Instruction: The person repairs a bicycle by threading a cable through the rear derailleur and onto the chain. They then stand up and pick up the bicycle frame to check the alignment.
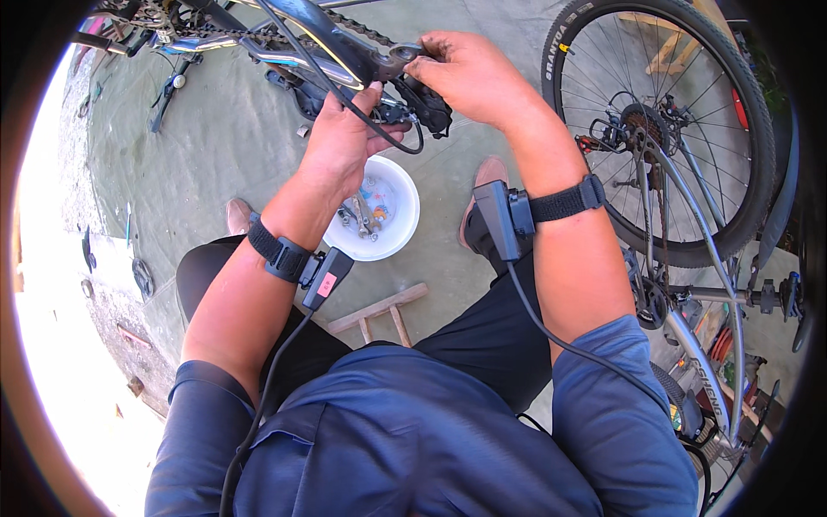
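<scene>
A bicycle frame (306,34) hangs at the top centre, its dark rear end pointing to the right. Just below that end is a black rear derailleur (426,108), and a black cable (332,86) loops down to it. My left hand (340,142) is closed around the derailleur's near side, thumb on top and fingers underneath. At the frame's rear dropout (401,56), my right hand (469,73) has its fingers bent in a pinch, with dark smudges on the fingertips. Whatever lies between those fingertips is hidden. The chain (357,26) runs along the frame behind.
Below my hands a white bucket (409,211) holds small metal parts. A wooden stool-like piece (379,310) lies between my legs. To the right stands another silver bicycle (689,332) with its wheel (551,65) raised. Loose parts, including a black pedal-like piece (144,277), lie at the left.
</scene>
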`<state>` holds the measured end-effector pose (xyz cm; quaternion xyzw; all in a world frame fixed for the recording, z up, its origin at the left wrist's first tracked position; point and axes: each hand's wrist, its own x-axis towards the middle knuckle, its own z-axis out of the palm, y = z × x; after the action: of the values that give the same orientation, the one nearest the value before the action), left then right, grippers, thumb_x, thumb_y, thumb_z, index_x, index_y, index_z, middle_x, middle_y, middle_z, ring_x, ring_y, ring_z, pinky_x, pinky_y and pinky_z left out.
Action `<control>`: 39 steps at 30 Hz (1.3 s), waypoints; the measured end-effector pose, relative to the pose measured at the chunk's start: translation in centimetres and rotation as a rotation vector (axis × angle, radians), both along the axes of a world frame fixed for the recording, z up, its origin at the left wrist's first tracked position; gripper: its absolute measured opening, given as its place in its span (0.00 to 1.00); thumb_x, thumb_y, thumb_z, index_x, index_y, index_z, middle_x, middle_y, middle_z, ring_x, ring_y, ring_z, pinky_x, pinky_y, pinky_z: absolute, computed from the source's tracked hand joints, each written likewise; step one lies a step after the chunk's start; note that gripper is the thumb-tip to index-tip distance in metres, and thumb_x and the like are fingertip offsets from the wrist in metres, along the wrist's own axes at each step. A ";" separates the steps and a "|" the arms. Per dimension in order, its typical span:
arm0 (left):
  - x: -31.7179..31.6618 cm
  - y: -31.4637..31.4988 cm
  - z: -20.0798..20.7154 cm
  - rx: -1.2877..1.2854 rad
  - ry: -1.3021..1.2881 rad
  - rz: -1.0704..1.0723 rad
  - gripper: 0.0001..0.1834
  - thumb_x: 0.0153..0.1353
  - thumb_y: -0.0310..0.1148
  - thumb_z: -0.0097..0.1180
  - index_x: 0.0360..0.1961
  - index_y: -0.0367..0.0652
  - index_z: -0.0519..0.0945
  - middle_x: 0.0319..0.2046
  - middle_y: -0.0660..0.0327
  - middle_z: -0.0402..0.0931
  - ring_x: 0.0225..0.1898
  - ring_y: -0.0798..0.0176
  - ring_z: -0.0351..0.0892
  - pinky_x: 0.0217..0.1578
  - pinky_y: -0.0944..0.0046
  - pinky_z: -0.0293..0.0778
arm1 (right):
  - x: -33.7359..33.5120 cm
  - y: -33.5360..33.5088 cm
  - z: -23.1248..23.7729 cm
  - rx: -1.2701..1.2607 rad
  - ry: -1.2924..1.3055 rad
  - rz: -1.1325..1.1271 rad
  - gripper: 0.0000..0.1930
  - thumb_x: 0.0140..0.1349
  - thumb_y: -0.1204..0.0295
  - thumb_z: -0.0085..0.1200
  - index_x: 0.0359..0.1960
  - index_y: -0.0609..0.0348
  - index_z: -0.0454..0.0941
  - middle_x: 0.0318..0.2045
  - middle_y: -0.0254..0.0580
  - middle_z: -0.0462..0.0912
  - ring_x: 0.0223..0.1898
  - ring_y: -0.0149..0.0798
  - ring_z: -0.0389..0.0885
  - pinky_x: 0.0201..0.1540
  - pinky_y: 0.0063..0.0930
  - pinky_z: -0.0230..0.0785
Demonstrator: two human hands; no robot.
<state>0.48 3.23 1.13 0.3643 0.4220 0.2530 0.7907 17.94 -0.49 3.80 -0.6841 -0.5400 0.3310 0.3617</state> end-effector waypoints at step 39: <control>-0.3 1.5 -0.8 0.001 -0.102 -0.106 0.17 0.67 0.34 0.51 0.55 0.48 0.67 0.45 0.60 0.75 0.37 0.59 0.82 0.31 0.67 0.79 | 0.6 -0.6 1.3 -0.022 0.237 0.043 0.14 0.56 0.67 0.60 0.38 0.66 0.81 0.29 0.44 0.84 0.30 0.32 0.80 0.36 0.26 0.72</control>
<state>0.15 4.73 0.35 0.3730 0.3610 0.2294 0.8234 18.50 -1.12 5.11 -0.6325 -0.5042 0.4232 0.4082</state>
